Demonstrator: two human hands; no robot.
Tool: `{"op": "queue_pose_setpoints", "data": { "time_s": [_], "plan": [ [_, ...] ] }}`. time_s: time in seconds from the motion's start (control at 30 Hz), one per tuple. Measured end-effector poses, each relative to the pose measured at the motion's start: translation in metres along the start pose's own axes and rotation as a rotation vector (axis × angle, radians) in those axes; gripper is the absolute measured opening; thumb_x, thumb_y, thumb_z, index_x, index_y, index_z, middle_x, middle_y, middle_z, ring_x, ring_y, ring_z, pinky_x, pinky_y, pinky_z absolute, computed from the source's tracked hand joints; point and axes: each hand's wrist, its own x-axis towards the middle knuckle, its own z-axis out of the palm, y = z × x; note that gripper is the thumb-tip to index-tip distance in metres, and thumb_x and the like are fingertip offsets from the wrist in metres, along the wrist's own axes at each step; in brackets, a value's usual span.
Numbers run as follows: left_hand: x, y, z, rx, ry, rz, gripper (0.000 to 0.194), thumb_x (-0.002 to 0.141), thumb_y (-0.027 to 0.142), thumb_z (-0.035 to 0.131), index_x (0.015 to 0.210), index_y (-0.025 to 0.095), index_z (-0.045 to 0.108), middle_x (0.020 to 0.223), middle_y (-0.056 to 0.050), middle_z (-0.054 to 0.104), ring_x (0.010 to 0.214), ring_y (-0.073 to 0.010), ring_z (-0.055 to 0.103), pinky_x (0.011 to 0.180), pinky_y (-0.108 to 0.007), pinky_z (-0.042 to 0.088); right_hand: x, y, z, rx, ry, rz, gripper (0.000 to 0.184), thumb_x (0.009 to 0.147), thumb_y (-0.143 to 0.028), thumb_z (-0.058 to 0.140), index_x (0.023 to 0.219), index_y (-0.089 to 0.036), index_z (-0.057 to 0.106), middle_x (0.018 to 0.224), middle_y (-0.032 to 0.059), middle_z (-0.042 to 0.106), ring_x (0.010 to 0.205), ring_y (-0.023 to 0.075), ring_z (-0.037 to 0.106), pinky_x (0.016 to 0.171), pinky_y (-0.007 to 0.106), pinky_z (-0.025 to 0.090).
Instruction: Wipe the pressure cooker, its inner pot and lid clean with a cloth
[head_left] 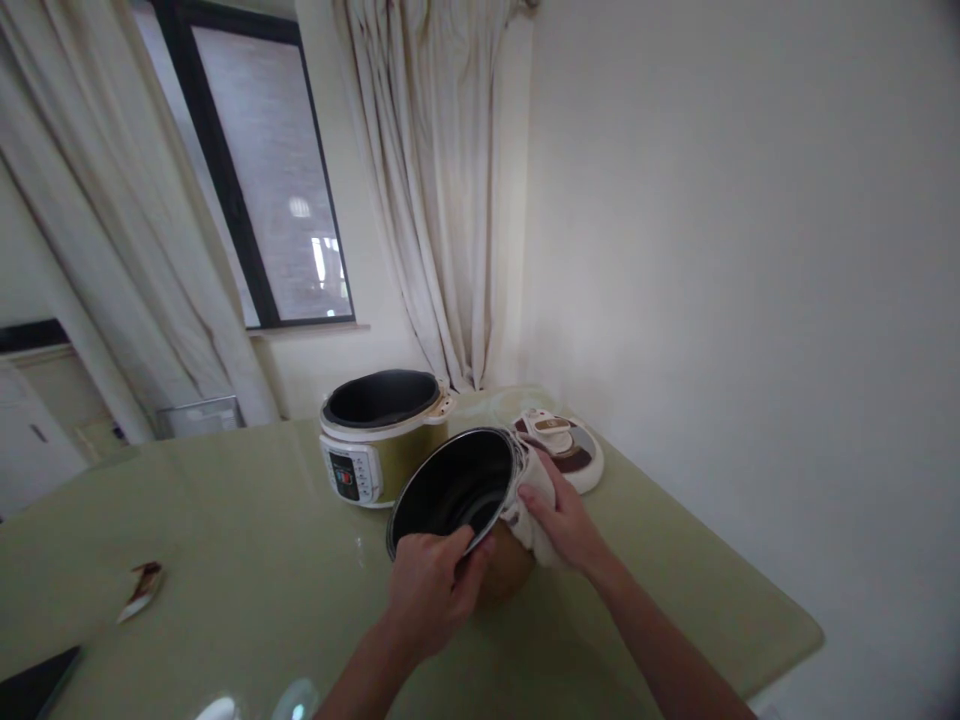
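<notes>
A dark-lined inner pot with a brownish outside is tilted on its side above the table, its mouth facing up and to the left. My left hand grips the near rim, thumb and fingers closed over the edge. In my right hand is a pale cloth, pressed against the outside of the pot near its right rim. Just behind stands a pressure cooker body, white and yellow-green with a button panel, its top uncovered. The cooker lid, white and brown, lies on the table beyond my right hand.
The pale green glossy table meets a white wall on the right. A small brown-and-white piece lies at left, near the corner of a dark flat object. Curtains and a window are behind.
</notes>
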Motion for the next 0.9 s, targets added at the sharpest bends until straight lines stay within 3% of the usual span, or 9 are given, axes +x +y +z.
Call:
{"op": "queue_pose_setpoints", "data": {
  "time_s": [0.13, 0.23, 0.4, 0.47, 0.57, 0.7, 0.8, 0.9],
  "plan": [
    [-0.007, -0.004, -0.005, -0.035, 0.072, 0.101, 0.048, 0.108, 0.039, 0.047, 0.063, 0.023, 0.053, 0.048, 0.001, 0.057, 0.045, -0.0128, 0.058, 0.054, -0.032, 0.026, 0.033, 0.015, -0.006, 0.228, -0.026, 0.257, 0.065, 0.089, -0.072, 0.068, 0.136, -0.028, 0.071, 0.149, 0.0058, 0.065, 0.151, 0.0324, 0.046, 0.133, 0.054, 0.016],
    [-0.008, -0.007, -0.010, -0.038, 0.097, 0.142, 0.049, 0.107, 0.038, 0.048, 0.061, 0.022, 0.050, 0.046, 0.002, 0.054, 0.045, -0.0124, 0.056, 0.055, -0.033, 0.026, 0.035, 0.031, -0.003, 0.401, -0.013, 0.385, 0.066, 0.088, -0.078, 0.063, 0.130, -0.028, 0.075, 0.144, 0.0037, 0.069, 0.150, 0.0315, 0.048, 0.132, 0.053, 0.019],
    [-0.002, -0.011, -0.013, -0.021, 0.100, 0.156, 0.049, 0.107, 0.041, 0.048, 0.061, 0.023, 0.051, 0.047, 0.002, 0.055, 0.045, -0.0128, 0.057, 0.054, -0.033, 0.025, 0.010, 0.036, 0.000, 0.276, 0.160, 0.339, 0.075, 0.087, -0.084, 0.059, 0.129, -0.024, 0.075, 0.145, 0.0090, 0.068, 0.150, 0.0345, 0.048, 0.131, 0.054, 0.023],
    [0.001, -0.010, -0.010, -0.010, 0.090, 0.149, 0.049, 0.107, 0.041, 0.049, 0.062, 0.023, 0.052, 0.048, 0.001, 0.056, 0.045, -0.0131, 0.059, 0.053, -0.033, 0.024, -0.009, 0.030, 0.005, 0.189, 0.253, 0.320, 0.077, 0.086, -0.084, 0.058, 0.126, -0.021, 0.075, 0.139, 0.0128, 0.071, 0.144, 0.0375, 0.053, 0.128, 0.056, 0.029],
    [0.003, -0.006, -0.005, 0.006, 0.090, 0.124, 0.047, 0.106, 0.041, 0.050, 0.062, 0.023, 0.054, 0.048, 0.001, 0.058, 0.045, -0.0139, 0.059, 0.053, -0.034, 0.023, -0.045, 0.019, 0.023, 0.056, 0.364, 0.237, 0.069, 0.094, -0.074, 0.058, 0.137, -0.020, 0.068, 0.142, 0.0154, 0.068, 0.138, 0.0363, 0.059, 0.123, 0.055, 0.038],
    [0.000, -0.002, -0.002, -0.007, 0.047, 0.144, 0.046, 0.105, 0.040, 0.050, 0.063, 0.023, 0.054, 0.049, 0.000, 0.060, 0.046, -0.0147, 0.060, 0.055, -0.034, 0.025, -0.082, 0.010, 0.044, -0.146, 0.472, 0.099, 0.066, 0.099, -0.060, 0.058, 0.152, -0.021, 0.053, 0.155, 0.0168, 0.056, 0.145, 0.0351, 0.050, 0.125, 0.058, 0.033],
    [-0.007, -0.003, -0.005, -0.032, -0.001, 0.151, 0.045, 0.105, 0.037, 0.049, 0.063, 0.023, 0.054, 0.051, 0.000, 0.061, 0.048, -0.0148, 0.060, 0.056, -0.033, 0.027, -0.071, 0.008, 0.034, -0.098, 0.421, 0.124, 0.065, 0.099, -0.062, 0.057, 0.150, -0.021, 0.057, 0.155, 0.0157, 0.057, 0.146, 0.0345, 0.050, 0.127, 0.057, 0.031],
    [-0.012, -0.009, -0.010, -0.035, 0.004, 0.176, 0.046, 0.105, 0.038, 0.049, 0.061, 0.023, 0.054, 0.050, 0.000, 0.060, 0.050, -0.0153, 0.060, 0.058, -0.033, 0.030, -0.029, 0.007, 0.012, 0.075, 0.286, 0.252, 0.063, 0.095, -0.069, 0.061, 0.136, -0.022, 0.069, 0.146, 0.0121, 0.066, 0.145, 0.0342, 0.053, 0.128, 0.055, 0.031]
  ]
}}
